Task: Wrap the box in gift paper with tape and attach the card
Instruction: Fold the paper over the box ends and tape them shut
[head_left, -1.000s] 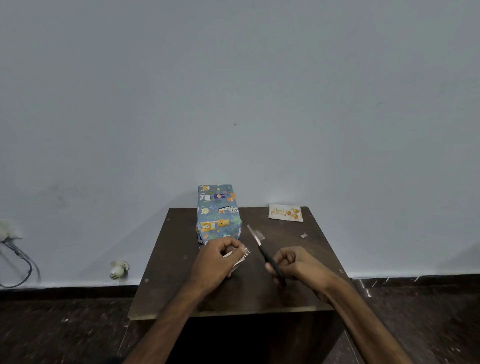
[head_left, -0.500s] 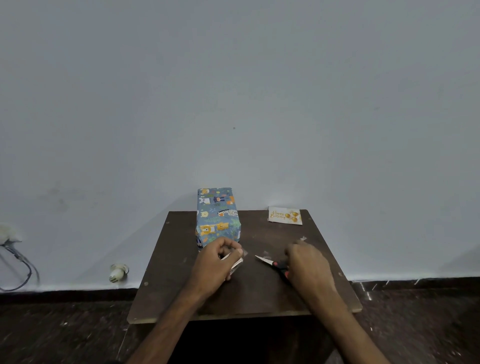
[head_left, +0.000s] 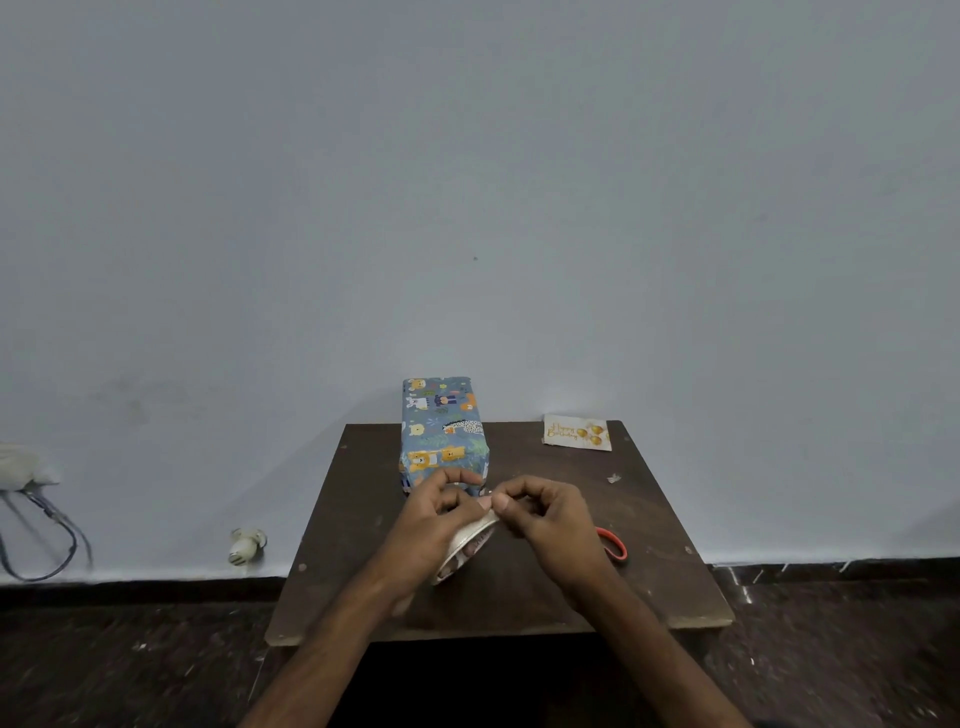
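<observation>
1. Both hands meet over the middle of the dark wooden table (head_left: 670, 587), just in front of the wrapped box (head_left: 441, 431).
2. The left hand (head_left: 441, 525) is closed around a roll of clear tape (head_left: 467, 545) — the roll tilts on edge, its pale rim showing below the palm.
3. The right hand (head_left: 545, 514) is curled, thumb and forefinger pinched together right at the top of the roll; whether a tape end sits between them is too small to tell.
4. The fingertips of the two hands touch, or very nearly.
5. The box stands at the back left of the table, fully covered in blue gift paper printed with cartoon animals, its long side running away from the person.
6. The card (head_left: 576, 432) lies flat at the back right of the table — white with gold lettering and gold balloons, well apart from the box.
7. Red-handled scissors (head_left: 613, 543) lie on the table just beside the right wrist, mostly hidden by it.
8. A small scrap (head_left: 614, 478) rests on the table between the card and the scissors.
9. A pale wall fills the background; the floor is dark.
</observation>
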